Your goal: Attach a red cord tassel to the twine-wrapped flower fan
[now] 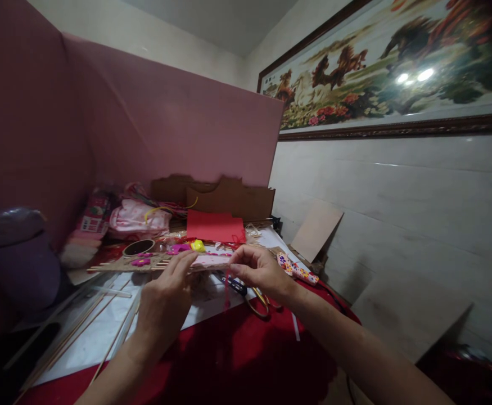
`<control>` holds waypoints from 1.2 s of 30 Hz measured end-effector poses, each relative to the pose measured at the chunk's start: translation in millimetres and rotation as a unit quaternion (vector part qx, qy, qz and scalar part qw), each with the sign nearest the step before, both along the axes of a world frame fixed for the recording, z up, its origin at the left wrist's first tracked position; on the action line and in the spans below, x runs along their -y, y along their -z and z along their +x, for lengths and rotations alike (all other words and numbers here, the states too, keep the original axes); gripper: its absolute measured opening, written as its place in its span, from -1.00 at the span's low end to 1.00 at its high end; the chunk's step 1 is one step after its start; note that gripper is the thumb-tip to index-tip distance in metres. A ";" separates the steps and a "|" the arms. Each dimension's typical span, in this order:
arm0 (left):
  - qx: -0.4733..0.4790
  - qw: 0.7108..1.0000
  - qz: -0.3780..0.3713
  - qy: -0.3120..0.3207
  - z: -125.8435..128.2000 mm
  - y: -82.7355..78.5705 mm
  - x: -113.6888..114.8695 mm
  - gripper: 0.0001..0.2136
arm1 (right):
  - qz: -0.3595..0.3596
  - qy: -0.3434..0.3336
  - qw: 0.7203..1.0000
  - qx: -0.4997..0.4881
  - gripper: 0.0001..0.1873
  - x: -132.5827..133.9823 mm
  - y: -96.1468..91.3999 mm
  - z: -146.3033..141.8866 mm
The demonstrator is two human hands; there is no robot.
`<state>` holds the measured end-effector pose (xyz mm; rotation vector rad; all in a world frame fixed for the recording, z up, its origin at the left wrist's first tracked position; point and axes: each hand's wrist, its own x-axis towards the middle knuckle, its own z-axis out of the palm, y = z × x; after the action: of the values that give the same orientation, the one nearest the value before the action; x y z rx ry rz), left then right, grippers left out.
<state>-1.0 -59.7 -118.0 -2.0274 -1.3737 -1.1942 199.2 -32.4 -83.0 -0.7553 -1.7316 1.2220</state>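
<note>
My right hand (260, 273) is closed, with thumb and forefinger pinched on a thin red yarn (228, 289) that hangs down toward the red cloth. The pinch sits at the right end of a pale panel with pink dots (212, 261). At the panel's left end is my left hand (165, 298), its fingers bent over the edge and its thumb mostly hidden. Left of that hand lies brown cardboard (121, 263) with thin sticks and a pink flower (140, 261). Just beyond the panel is a small yellow piece (197, 246). Dark-handled scissors (235, 284) lie under the right hand.
A flower-patterned glue gun (296, 270) lies at the right. Red paper (215, 226) and torn cardboard (229, 198) stand at the back. A roll of tape (139, 248), a bundled pink cloth (138, 218) and a lidded bin (18, 259) are on the left. Long sticks (81, 323) cross the white sheet.
</note>
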 end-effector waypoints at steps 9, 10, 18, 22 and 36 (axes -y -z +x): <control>0.291 0.916 -0.184 0.205 37.0 -15.6 38.6 -0.64 | 0.020 -0.002 1.000 -0.011 -0.81 6.4 2.3 4.9; 0.333 0.869 -0.262 0.255 43.2 -14.9 38.9 -0.57 | 0.026 -0.003 1.000 -0.010 -0.83 8.4 1.9 5.0; 0.269 0.894 -0.245 0.260 49.1 -5.4 33.0 -0.88 | 0.038 -0.028 0.997 0.066 -0.80 25.6 -1.7 15.0; 0.167 0.948 -0.174 0.210 43.6 -4.0 33.6 -0.85 | -0.053 -0.104 0.991 0.063 -0.59 22.3 2.8 19.8; 0.072 0.976 -0.133 0.156 34.0 -13.4 32.8 -0.82 | -0.243 -0.201 0.948 -0.032 -0.48 23.3 9.0 22.5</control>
<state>33.0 -92.5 -104.6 -2.4589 -1.3790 -1.3733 221.7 -55.6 -92.0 -0.6421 -1.5887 1.9779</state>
